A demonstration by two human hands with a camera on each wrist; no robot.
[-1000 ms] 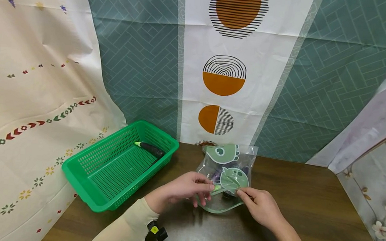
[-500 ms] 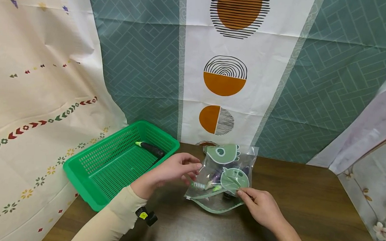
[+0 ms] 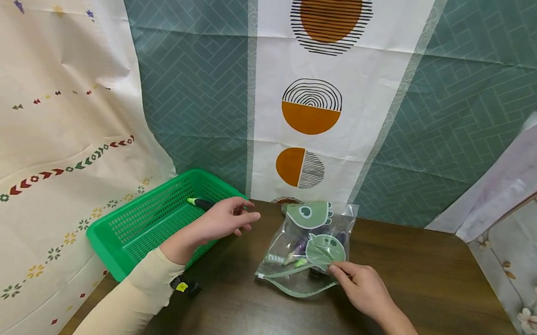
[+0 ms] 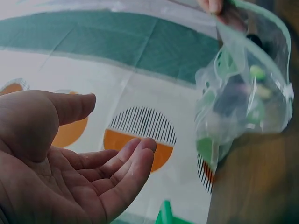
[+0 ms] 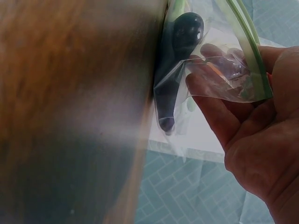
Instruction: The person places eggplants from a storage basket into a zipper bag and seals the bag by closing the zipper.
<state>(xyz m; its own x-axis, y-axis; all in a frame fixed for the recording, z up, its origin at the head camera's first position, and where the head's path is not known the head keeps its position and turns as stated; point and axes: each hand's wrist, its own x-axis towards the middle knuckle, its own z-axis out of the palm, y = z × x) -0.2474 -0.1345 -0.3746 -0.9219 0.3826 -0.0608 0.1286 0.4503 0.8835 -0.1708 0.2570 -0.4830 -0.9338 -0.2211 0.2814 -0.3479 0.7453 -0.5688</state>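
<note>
A clear zip bag [image 3: 325, 250] with green cartoon-animal prints lies on the table, its green-edged mouth gaping toward me. Dark purple eggplants [image 5: 164, 102] show through its plastic. My right hand [image 3: 362, 288] pinches the right side of the bag's mouth between thumb and fingers. Away to the left, my left hand [image 3: 221, 218] hangs near the right edge of the green basket [image 3: 100, 234]. Its fingers are loosely bent with nothing in them, as the left wrist view shows. Inside the basket is another dark eggplant [image 3: 201, 203] with a light green stem end, partly hidden behind that hand.
The brown wooden table [image 3: 250, 315] runs beneath everything. A patterned teal and white cloth [image 3: 195, 81] hangs right behind the bag and basket. On the left, a cream printed cloth [image 3: 55, 175] slopes down beside the basket.
My left hand has left the bag's mouth and moved left and away from me to the basket, uncovering the bag's left corner and its slider. The right hand has kept its pinch.
</note>
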